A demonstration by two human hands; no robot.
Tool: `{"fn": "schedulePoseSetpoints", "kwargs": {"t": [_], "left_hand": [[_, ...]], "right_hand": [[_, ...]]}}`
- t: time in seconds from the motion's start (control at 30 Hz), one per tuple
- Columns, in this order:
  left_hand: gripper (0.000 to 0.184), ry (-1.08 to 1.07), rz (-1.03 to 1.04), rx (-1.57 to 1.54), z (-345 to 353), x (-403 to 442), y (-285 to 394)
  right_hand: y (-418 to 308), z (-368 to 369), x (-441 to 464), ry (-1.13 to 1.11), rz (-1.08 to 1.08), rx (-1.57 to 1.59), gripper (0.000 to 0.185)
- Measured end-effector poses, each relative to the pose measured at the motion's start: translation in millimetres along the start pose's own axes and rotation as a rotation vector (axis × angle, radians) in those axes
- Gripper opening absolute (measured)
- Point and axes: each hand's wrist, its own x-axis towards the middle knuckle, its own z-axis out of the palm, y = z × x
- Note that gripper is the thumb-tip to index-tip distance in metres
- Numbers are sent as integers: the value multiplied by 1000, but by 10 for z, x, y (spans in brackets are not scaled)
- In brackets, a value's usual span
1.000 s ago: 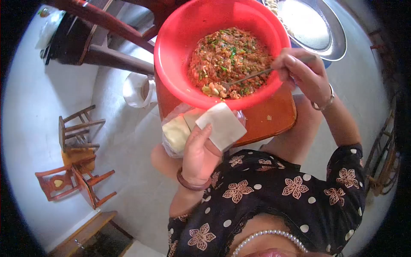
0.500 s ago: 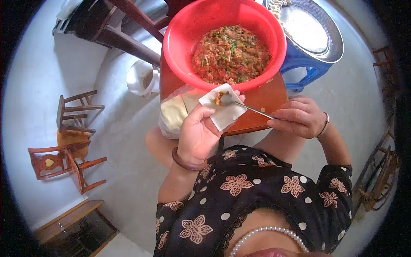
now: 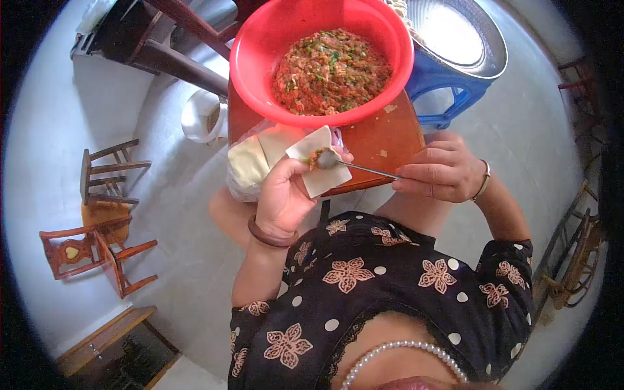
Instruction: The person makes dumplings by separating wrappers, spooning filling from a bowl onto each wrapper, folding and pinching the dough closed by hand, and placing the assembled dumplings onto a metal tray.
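Holding a square white wrapper (image 3: 328, 181) laid open across the fingers of the left hand (image 3: 285, 195), on the near side of a wide red bowl (image 3: 325, 119). Gripping the handle of a metal spoon (image 3: 364, 168) in the right hand (image 3: 439, 172), out to the right, and resting its tip on the wrapper against a small dab of filling (image 3: 311, 160). Working with hands apart, bridged only by spoon and wrapper. Wearing a brown bangle (image 3: 270, 238) on the left wrist and a narrow metal band (image 3: 487, 179) on the right. Set beyond both hands, on a reddish-brown wooden seat (image 3: 374, 140): the bowl, partly filled with a chopped orange-brown mix (image 3: 331, 71) flecked with green. Just left of the wrapper, near the seat's edge: a pale stack (image 3: 248, 160) in clear plastic. At the far right, on a blue stool (image 3: 432, 75): a round metal sieve (image 3: 448, 32) with pale pieces (image 3: 398, 9) along its left side. Off to the left, on the grey floor (image 3: 188, 260): a white bucket (image 3: 192, 120) and, farther left, a wooden chair (image 3: 62, 247) with a heart shape on its back.
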Motion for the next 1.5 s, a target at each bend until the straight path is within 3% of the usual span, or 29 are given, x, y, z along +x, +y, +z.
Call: {"fn": "schedulePoseSetpoints", "kwargs": {"t": [0.07, 0.13, 0.33, 0.4, 0.47, 0.5, 0.57, 0.67, 0.7, 0.77, 0.9, 0.97, 1.0, 1.07, 1.13, 1.17, 1.23, 1.47, 1.5], "left_hand": [[53, -2, 6, 4, -29, -14, -8], [54, 158, 25, 37, -59, -32, -14], [56, 213, 91, 77, -34, -71, 21], [56, 184, 89, 80, -82, -73, 32], [57, 157, 85, 81, -75, -67, 20], [57, 152, 96, 91, -38, -49, 1], [57, 143, 107, 105, 5, -12, -56], [58, 127, 127, 75, 57, 7, -157], [58, 123, 124, 26, 80, -2, -188], [58, 120, 126, -24, 128, -35, -196], [45, 84, 80, -130, 118, -65, -195], [43, 127, 79, -119, 51, -47, -223], [42, 120, 117, -28, 8, -25, -249], [41, 111, 144, 64, -48, 22, -300], [36, 81, 98, 21, -82, 85, -338], [36, 75, 86, 24, -73, 101, -358], [35, 71, 65, 45, -55, 112, -400], [31, 177, 125, 233, -52, 28, -533], [30, 225, 211, 401, -95, 40, -591]], "right_hand": [[2, -34, -9, -27, 0, -10, 33], [13, -45, -14, -53, 0, -20, 32], [24, -58, -60, -39, 5, -10, 32], [-7, 80, -112, 233, 248, 164, 30], [-65, 143, -12, 431, 701, 409, 23], [-13, 189, 31, 431, 705, 409, 23], [228, 308, 60, 575, 1035, 646, 21], [520, 438, 26, 394, 1153, 744, 21], [559, 505, 5, 394, 1151, 744, 21], [608, 611, -5, 491, 952, 497, 23], [348, 441, -99, 621, 1048, 536, 24], [242, 502, -309, 850, 954, 270, 29], [131, 571, -361, 846, 952, 268, 29], [-99, 684, -462, 310, 940, -132, 33], [-140, 697, -169, 263, 601, -87, 31], [-156, 746, -100, 265, 611, -96, 31], [-164, 830, -29, 390, 408, 48, 25], [-91, 818, 115, 267, 264, 183, 24], [-106, 863, 139, 317, 337, 262, 23]]}}
